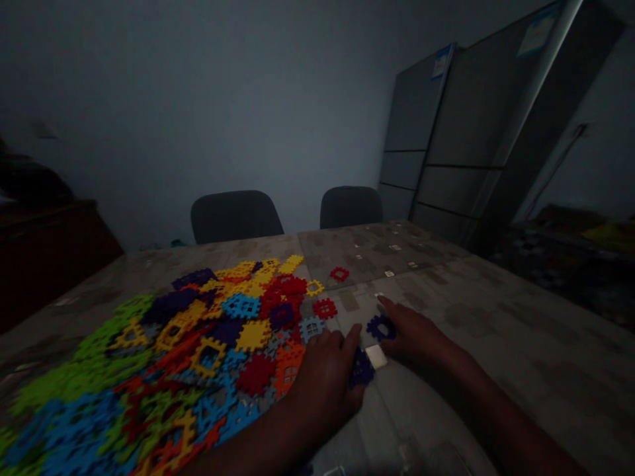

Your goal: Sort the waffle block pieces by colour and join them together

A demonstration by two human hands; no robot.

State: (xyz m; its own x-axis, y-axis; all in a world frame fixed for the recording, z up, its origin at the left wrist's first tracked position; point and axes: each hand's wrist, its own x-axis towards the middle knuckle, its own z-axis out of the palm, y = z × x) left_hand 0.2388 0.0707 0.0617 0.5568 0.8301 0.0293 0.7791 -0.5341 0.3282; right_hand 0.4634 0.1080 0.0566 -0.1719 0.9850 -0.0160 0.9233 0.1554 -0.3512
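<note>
My left hand (330, 370) is closed on a dark purple notched plastic building piece (362, 368), held just above or on the table at the right edge of the heap. Thumb and fingers of my right hand (409, 327) grip a second dark purple piece (380, 326), which has a round hole in its middle. A small gap separates the two purple pieces, and the pale tabletop pattern shows between them. Left of my hands spreads a big heap of interlocking pieces (255, 335) in yellow, red, blue, green and orange. A grey window piece (311, 328) lies by my left knuckles.
Beyond the heap lie a red ring-shaped piece (340, 273) and a red window piece (325, 308). The table (471, 317) has a patterned cover. Two dark chairs (235, 215) stand at its far side. Grey cabinets (446, 139) rise at the back right.
</note>
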